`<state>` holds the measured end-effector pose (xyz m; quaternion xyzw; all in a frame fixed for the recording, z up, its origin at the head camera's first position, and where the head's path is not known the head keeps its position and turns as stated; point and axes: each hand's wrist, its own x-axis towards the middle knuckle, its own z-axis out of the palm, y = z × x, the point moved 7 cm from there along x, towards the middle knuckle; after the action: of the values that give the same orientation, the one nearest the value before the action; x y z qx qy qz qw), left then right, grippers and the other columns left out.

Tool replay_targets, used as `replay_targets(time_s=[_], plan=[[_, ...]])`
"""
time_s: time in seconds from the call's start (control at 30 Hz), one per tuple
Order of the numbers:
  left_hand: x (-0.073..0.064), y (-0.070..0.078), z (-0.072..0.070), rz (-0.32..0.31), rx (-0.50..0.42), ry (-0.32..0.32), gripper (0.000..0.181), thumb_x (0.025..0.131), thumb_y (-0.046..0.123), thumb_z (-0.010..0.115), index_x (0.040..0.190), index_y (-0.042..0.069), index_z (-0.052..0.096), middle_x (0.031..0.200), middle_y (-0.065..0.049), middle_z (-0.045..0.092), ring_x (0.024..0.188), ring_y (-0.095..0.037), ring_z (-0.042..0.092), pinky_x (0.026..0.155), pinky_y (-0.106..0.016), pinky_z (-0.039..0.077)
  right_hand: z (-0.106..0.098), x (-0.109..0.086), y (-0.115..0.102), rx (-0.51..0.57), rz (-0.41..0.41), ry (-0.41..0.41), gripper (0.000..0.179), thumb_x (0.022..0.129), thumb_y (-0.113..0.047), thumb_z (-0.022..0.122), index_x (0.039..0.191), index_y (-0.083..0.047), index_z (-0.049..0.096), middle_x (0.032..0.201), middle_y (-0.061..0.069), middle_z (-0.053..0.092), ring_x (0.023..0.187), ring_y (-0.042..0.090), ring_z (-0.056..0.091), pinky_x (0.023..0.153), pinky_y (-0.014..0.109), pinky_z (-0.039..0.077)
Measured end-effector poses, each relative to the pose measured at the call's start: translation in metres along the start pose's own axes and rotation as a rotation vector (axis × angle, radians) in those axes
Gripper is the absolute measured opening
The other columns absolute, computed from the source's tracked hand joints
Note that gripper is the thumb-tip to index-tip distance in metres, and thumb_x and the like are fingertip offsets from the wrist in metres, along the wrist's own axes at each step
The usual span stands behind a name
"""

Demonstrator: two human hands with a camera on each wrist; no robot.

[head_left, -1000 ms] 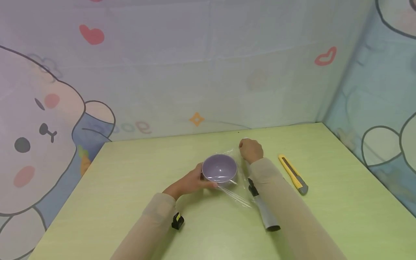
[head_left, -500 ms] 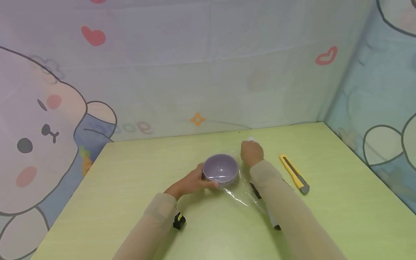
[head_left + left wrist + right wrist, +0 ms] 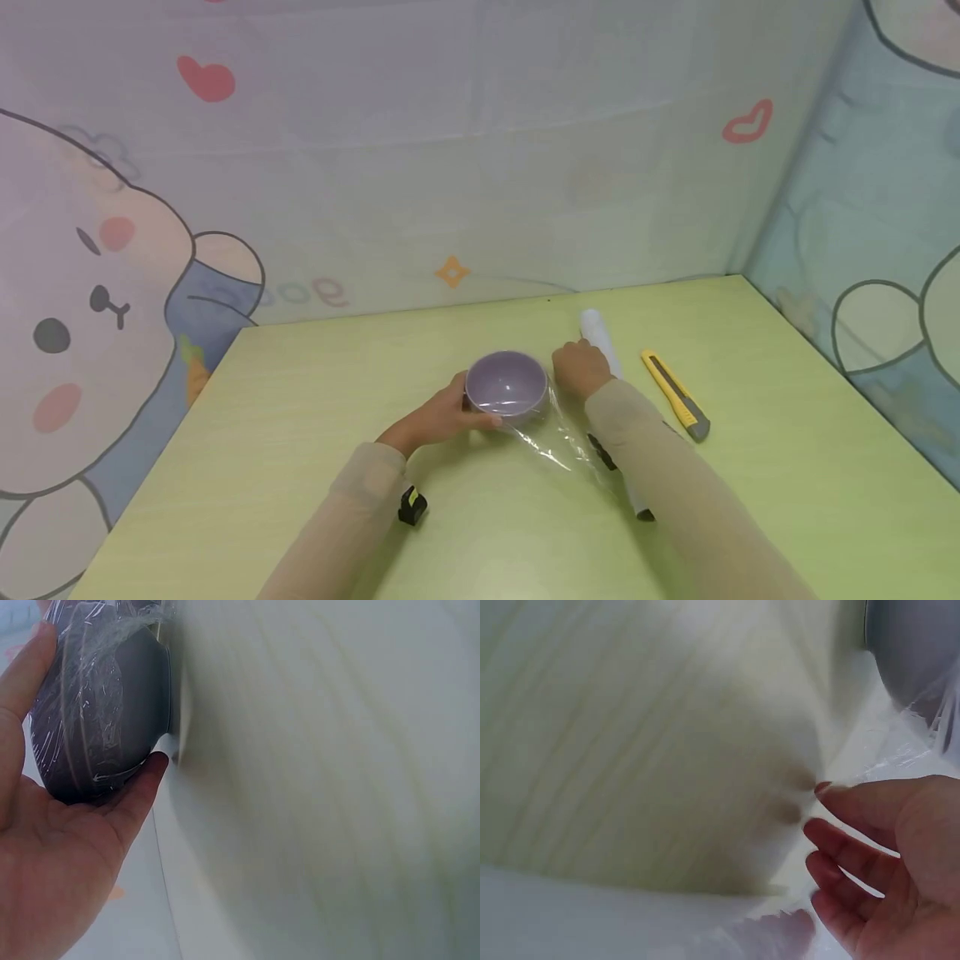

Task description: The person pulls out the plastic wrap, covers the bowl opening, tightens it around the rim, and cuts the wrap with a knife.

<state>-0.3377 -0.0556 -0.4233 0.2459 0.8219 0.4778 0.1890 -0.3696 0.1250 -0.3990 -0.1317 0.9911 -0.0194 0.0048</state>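
A purple bowl [image 3: 507,385] stands on the table with clear plastic wrap [image 3: 551,446] around its outside and stretching off to the right. My left hand [image 3: 442,417] grips the bowl from the left; in the left wrist view, the fingers and thumb curve around the wrapped bowl [image 3: 112,705]. My right hand [image 3: 581,368] is low over the table, between the bowl and a plastic wrap roll [image 3: 600,340]. In the right wrist view, its thumb and loosely bent fingers [image 3: 855,847] are apart with nothing visible pinched between them. The right forearm hides the roll's middle.
A yellow utility knife [image 3: 677,396] lies to the right of the roll. Black wrist-mounted devices show by both forearms, the left one [image 3: 412,506] more plainly. A printed cloth [image 3: 375,167] hangs behind the light green table [image 3: 315,375].
The roll has shifted rightward, and its white far end now shows beyond my right hand. The right hand has come slightly nearer. The left hand and bowl stay about the same.
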Motion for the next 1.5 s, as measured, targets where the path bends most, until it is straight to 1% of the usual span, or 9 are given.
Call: replay_targets(time_s=[0.2, 0.37, 0.67, 0.9, 1.13, 1.27, 1.33, 1.4, 1.5], plan=[[-0.001, 0.005, -0.001, -0.001, -0.016, 0.005, 0.085, 0.076, 0.021, 0.076, 0.141, 0.006, 0.023, 0.134, -0.013, 0.041, 0.122, -0.026, 0.045, 0.104, -0.043, 0.034, 0.004, -0.004, -0.002, 0.067, -0.039, -0.087, 0.013, 0.084, 0.001, 0.052, 0.078, -0.003, 0.063, 0.075, 0.009, 0.064, 0.068, 0.021, 0.058, 0.069, 0.036, 0.052], [0.001, -0.002, -0.002, -0.017, 0.013, 0.031, 0.086, 0.073, 0.027, 0.078, 0.139, 0.008, 0.026, 0.132, -0.011, 0.044, 0.12, -0.024, 0.047, 0.103, -0.041, 0.035, 0.008, -0.011, -0.004, 0.149, -0.03, -0.126, 0.014, 0.088, -0.008, 0.052, 0.084, -0.006, 0.065, 0.08, 0.006, 0.065, 0.073, 0.021, 0.059, 0.071, 0.038, 0.051], [0.0, -0.002, 0.0, -0.024, -0.005, 0.025, 0.085, 0.074, 0.028, 0.077, 0.139, 0.008, 0.026, 0.132, -0.011, 0.044, 0.12, -0.024, 0.047, 0.104, -0.042, 0.035, 0.014, -0.023, -0.008, 0.281, -0.025, -0.149, 0.022, 0.093, -0.015, 0.045, 0.097, -0.007, 0.066, 0.088, 0.006, 0.066, 0.081, 0.022, 0.061, 0.076, 0.04, 0.05], [-0.001, 0.0, 0.0, -0.009, -0.007, 0.029, 0.087, 0.074, 0.027, 0.077, 0.141, 0.008, 0.024, 0.133, -0.012, 0.042, 0.121, -0.025, 0.047, 0.103, -0.042, 0.036, 0.02, -0.023, -0.007, 0.51, -0.037, -0.138, 0.021, 0.082, -0.008, 0.051, 0.093, -0.004, 0.069, 0.075, 0.003, 0.061, 0.07, 0.015, 0.052, 0.068, 0.028, 0.044], [-0.001, 0.0, 0.001, -0.003, -0.027, 0.015, 0.088, 0.074, 0.024, 0.077, 0.141, 0.009, 0.022, 0.134, -0.011, 0.041, 0.122, -0.024, 0.045, 0.104, -0.041, 0.035, 0.026, -0.026, -0.006, 0.721, 0.038, -0.206, 0.019, 0.081, -0.006, 0.052, 0.089, -0.003, 0.07, 0.056, -0.002, 0.047, 0.051, 0.009, 0.041, 0.05, 0.02, 0.036], [0.0, 0.004, 0.001, 0.03, -0.032, -0.005, 0.086, 0.075, 0.02, 0.077, 0.141, 0.011, 0.023, 0.133, -0.011, 0.042, 0.122, -0.024, 0.046, 0.104, -0.041, 0.035, 0.024, -0.028, -0.007, 0.719, 0.028, -0.242, 0.017, 0.081, -0.004, 0.05, 0.083, -0.003, 0.067, 0.054, -0.003, 0.045, 0.047, 0.007, 0.037, 0.047, 0.018, 0.033], [0.0, 0.006, 0.002, 0.053, -0.033, -0.018, 0.085, 0.075, 0.019, 0.076, 0.142, 0.012, 0.023, 0.133, -0.01, 0.043, 0.121, -0.024, 0.046, 0.103, -0.041, 0.035, 0.022, -0.029, -0.007, 0.669, 0.005, -0.255, 0.016, 0.082, -0.005, 0.049, 0.081, -0.003, 0.066, 0.058, 0.0, 0.049, 0.05, 0.008, 0.039, 0.049, 0.019, 0.036], [0.0, 0.01, 0.003, 0.082, -0.046, -0.04, 0.084, 0.076, 0.015, 0.075, 0.142, 0.012, 0.023, 0.133, -0.011, 0.043, 0.122, -0.025, 0.046, 0.104, -0.042, 0.035, 0.018, -0.033, -0.007, 0.572, -0.029, -0.252, 0.019, 0.083, -0.005, 0.048, 0.085, -0.002, 0.066, 0.07, 0.005, 0.059, 0.059, 0.013, 0.051, 0.056, 0.025, 0.044], [-0.002, 0.016, 0.003, 0.088, -0.064, -0.055, 0.083, 0.077, 0.012, 0.074, 0.142, 0.009, 0.023, 0.134, -0.014, 0.043, 0.122, -0.027, 0.046, 0.104, -0.043, 0.034, 0.009, -0.042, -0.004, 0.434, -0.036, -0.231, 0.027, 0.084, -0.005, 0.044, 0.1, 0.0, 0.064, 0.098, 0.013, 0.066, 0.088, 0.026, 0.062, 0.076, 0.037, 0.05]])
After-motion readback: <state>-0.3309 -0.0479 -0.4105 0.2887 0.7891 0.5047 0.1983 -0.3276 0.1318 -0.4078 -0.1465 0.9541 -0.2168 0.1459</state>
